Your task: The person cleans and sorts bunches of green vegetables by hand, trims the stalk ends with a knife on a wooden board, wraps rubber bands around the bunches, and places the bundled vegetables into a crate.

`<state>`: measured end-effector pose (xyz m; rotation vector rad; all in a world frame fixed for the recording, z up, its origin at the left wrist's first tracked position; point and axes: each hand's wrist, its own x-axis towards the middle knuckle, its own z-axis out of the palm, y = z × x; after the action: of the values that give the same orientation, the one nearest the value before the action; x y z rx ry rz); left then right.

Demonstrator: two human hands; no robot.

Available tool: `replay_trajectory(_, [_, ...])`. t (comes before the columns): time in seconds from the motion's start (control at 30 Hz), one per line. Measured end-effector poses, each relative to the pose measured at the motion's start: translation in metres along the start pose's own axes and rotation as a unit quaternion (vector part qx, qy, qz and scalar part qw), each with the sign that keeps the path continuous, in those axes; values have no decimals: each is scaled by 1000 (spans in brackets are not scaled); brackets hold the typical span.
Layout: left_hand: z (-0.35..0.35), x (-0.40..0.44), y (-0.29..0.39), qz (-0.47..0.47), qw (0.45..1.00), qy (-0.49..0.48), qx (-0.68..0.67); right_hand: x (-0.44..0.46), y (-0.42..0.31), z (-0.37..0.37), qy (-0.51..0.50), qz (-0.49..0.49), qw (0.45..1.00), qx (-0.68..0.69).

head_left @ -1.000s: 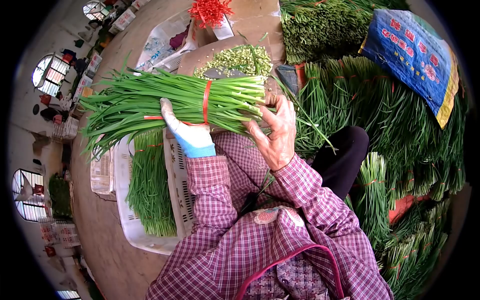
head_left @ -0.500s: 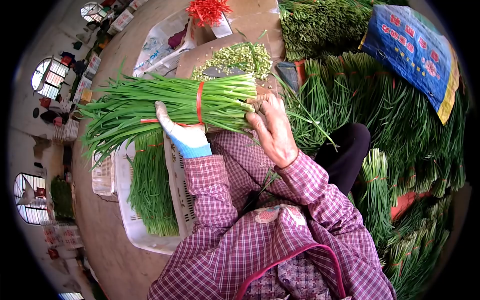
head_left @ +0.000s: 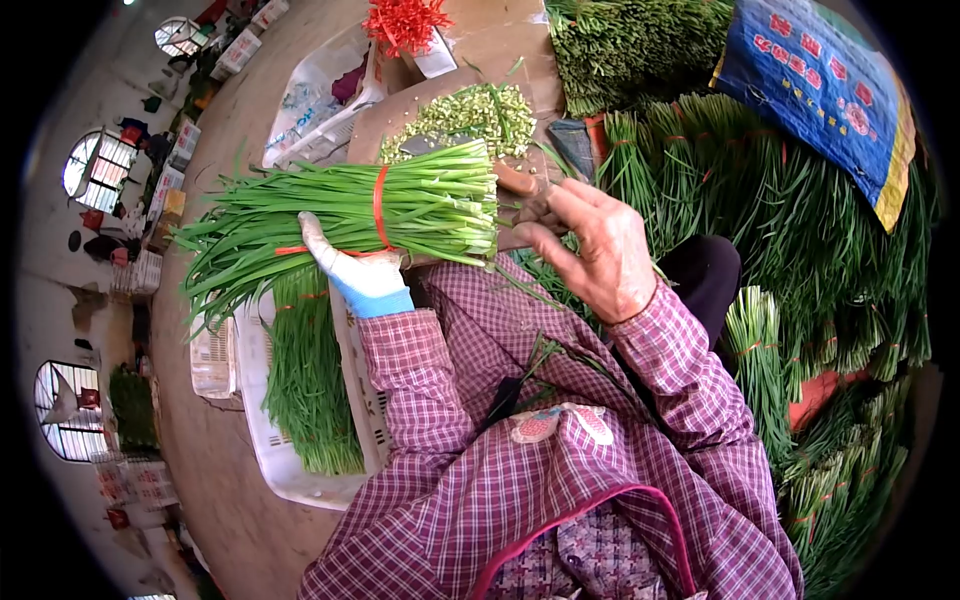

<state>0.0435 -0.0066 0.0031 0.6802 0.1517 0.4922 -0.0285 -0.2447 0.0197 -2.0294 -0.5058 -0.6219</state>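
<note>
A thick bundle of green garlic chives (head_left: 330,205), tied with a red band (head_left: 379,205), lies across my left hand (head_left: 352,270). That hand wears a white and blue glove and supports the bundle from below, its thumb on top. My right hand (head_left: 600,245) is bare on the back, just right of the pale cut ends; its thumb and forefinger are apart, other fingers curled and partly hidden. Close to its fingertips is a brown handle-like piece (head_left: 516,180). Behind the bundle, a knife blade (head_left: 425,145) lies on the board (head_left: 375,125) among chopped chive pieces (head_left: 470,115).
A white crate (head_left: 285,485) on the left holds more chives. Tied chive bundles (head_left: 750,190) are piled on the right, partly under a blue sack (head_left: 810,80). Red ties (head_left: 405,25) and a white basket (head_left: 290,145) are at the back.
My right hand has drawn away from the cut ends, to the right and slightly down, its thumb and forefinger spread. The bundle in my left hand has shifted and turned slightly, showing more of its cut ends.
</note>
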Motion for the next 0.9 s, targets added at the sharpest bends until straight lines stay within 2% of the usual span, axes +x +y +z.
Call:
replay_trajectory(0.2, [6,-5,3,-17,1000,2,-7,-29,-3,30,35,3,997,-65])
replay_trajectory(0.27, [7,-5,1,-29,1000,5,-10,-34,-9,38,46,23,998,-44])
replay_trajectory(0.33, [6,-6,-1,-6,999,21,32,-35,-14,44,34,116,991,51])
replay_trajectory(0.4, [7,-9,-2,1,999,23,34,-34,-9,55,54,114,990,63])
replay_trajectory(0.47, [7,-9,-2,7,999,23,37,-30,-11,59,79,155,983,67])
replay_trajectory(0.53, [7,-7,0,-17,1000,10,-6,-29,-10,64,77,175,979,63])
replay_trajectory(0.67, [4,-4,-1,13,1000,14,7,-27,-10,73,66,180,980,58])
replay_trajectory(0.73, [4,-7,-1,17,1000,0,6,-23,-9,76,43,235,965,108])
replay_trajectory(0.77, [6,-10,-2,29,999,-3,12,-22,-6,83,71,241,951,178])
replay_trajectory(0.8, [8,-13,-2,42,999,-7,18,-23,-4,84,75,241,951,179])
replay_trajectory(0.9, [2,-8,-1,35,999,-27,-4,-25,-6,74,34,185,954,235])
